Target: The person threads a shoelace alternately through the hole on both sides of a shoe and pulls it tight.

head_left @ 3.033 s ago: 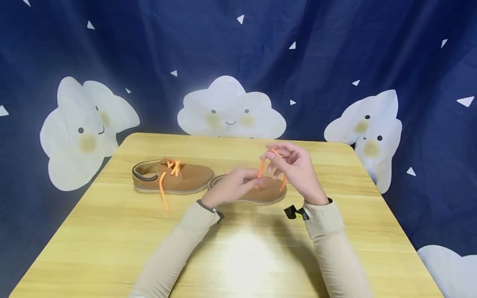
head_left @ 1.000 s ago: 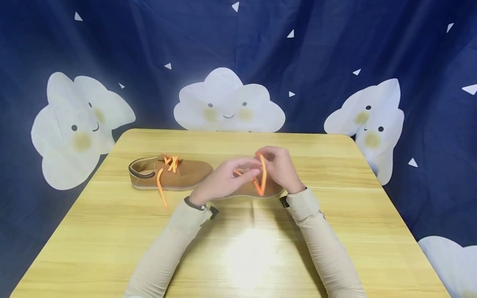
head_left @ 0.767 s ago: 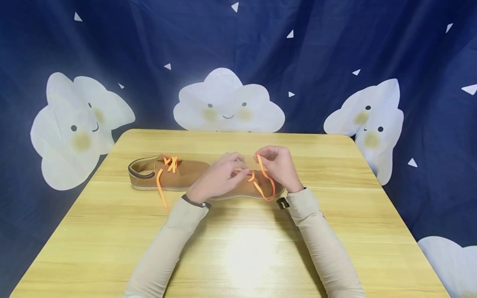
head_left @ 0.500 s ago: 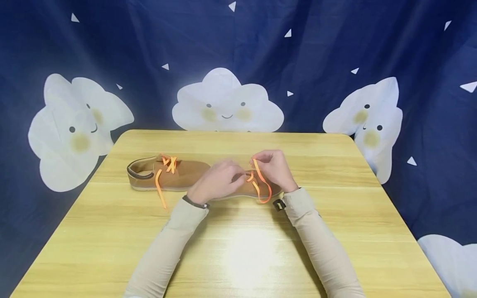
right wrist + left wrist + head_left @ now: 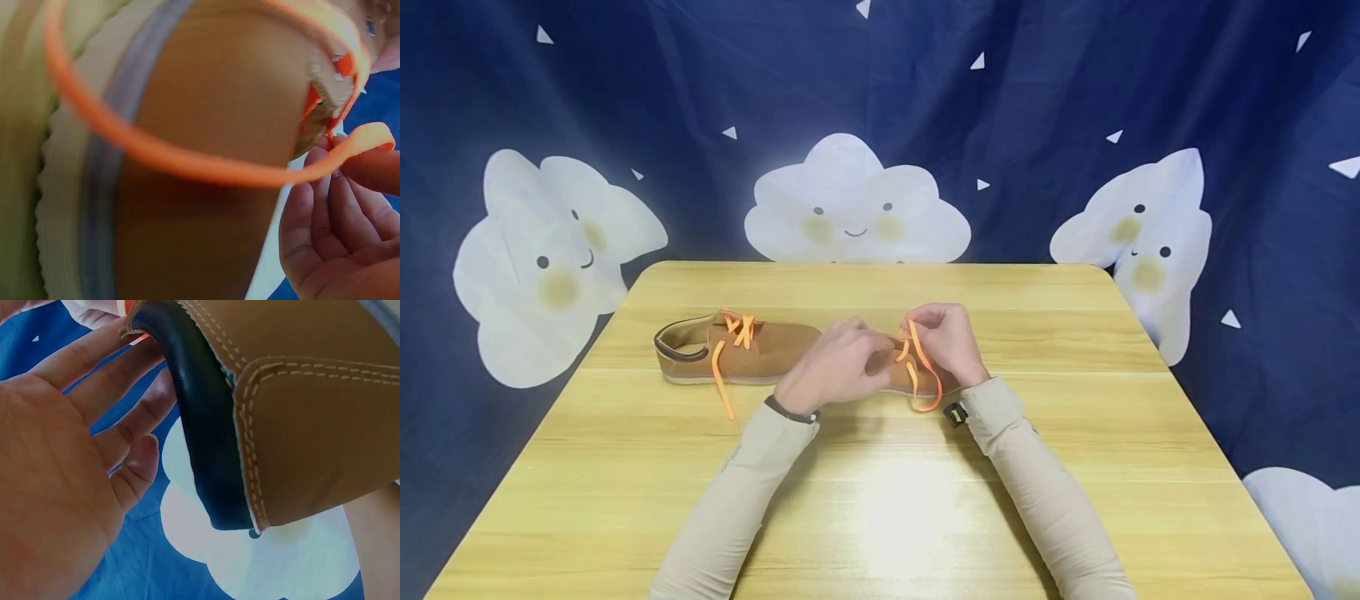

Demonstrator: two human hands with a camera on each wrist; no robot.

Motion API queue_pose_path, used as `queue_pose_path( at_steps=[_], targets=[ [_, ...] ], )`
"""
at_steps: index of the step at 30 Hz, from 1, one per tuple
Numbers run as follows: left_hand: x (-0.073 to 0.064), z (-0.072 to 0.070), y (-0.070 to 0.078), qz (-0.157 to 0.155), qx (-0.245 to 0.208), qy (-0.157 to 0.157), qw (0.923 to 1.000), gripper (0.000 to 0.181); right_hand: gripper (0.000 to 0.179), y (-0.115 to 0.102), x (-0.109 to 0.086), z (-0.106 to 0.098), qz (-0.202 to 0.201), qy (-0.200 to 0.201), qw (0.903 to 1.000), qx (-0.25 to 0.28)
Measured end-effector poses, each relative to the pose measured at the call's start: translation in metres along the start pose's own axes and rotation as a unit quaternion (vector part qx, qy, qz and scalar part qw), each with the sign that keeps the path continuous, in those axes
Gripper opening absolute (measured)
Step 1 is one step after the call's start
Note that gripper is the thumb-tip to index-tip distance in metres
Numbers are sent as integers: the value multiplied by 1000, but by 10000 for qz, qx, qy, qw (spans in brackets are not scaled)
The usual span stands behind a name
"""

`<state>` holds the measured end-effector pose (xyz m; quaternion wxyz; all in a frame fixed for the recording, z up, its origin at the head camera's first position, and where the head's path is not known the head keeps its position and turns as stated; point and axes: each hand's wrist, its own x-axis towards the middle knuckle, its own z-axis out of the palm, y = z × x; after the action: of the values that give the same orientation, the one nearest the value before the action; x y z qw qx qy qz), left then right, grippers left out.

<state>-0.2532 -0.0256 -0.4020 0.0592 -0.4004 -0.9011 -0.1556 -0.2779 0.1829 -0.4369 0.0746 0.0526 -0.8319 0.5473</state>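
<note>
Two brown shoes with orange laces stand in line on the table. My left hand holds the opening edge of the right-hand shoe. In the left wrist view its fingertips pass behind the dark padded collar, against the flap. Over the front of that shoe, my right hand pinches the orange shoelace by the eyelets. A slack loop of this lace hangs down the shoe's near side. The right wrist view shows the lace sweeping across the brown upper to my fingers. My left hand hides the heel.
The other shoe stands just left, its toe behind my left hand. Its lace end trails onto the wooden table. Behind the table hangs a dark blue curtain with white clouds.
My left hand has come back from the lace to the shoe's opening edge. My right hand has lowered toward the eyelets, with the lace now in a slack loop.
</note>
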Motion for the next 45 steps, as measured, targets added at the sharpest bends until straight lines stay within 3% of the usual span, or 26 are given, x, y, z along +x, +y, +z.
queue_pose_path(
  at_steps=[5,10,15,20,25,32,36,41,45],
  targets=[
    [0,2,1,-134,-48,-214,9997,30,9,2,-2,1,53,-245,9997,-65],
    [3,9,0,-223,-107,-427,9988,36,16,2,-3,0,409,-598,9973,-150],
    [7,15,1,-149,-41,-343,9993,34,24,1,-4,-1,819,-856,9928,-148],
    [7,17,3,-106,21,-146,9998,34,22,-1,-3,0,784,-1076,9910,-111],
    [9,23,4,-72,-402,-3,9992,34,23,0,-3,-1,787,-1237,9890,-171],
    [13,30,4,-289,-1219,84,9921,26,25,2,-2,-1,909,-1230,9882,-105],
    [13,22,5,-370,-1044,-20,9938,24,25,3,-1,-2,979,-1273,9870,1],
    [6,0,1,-892,-1114,-130,9897,25,28,5,0,-3,1001,-1319,9857,326],
    [4,-6,-5,-799,-1175,-285,9894,26,24,5,0,-3,894,-1242,9870,485]
  ],
)
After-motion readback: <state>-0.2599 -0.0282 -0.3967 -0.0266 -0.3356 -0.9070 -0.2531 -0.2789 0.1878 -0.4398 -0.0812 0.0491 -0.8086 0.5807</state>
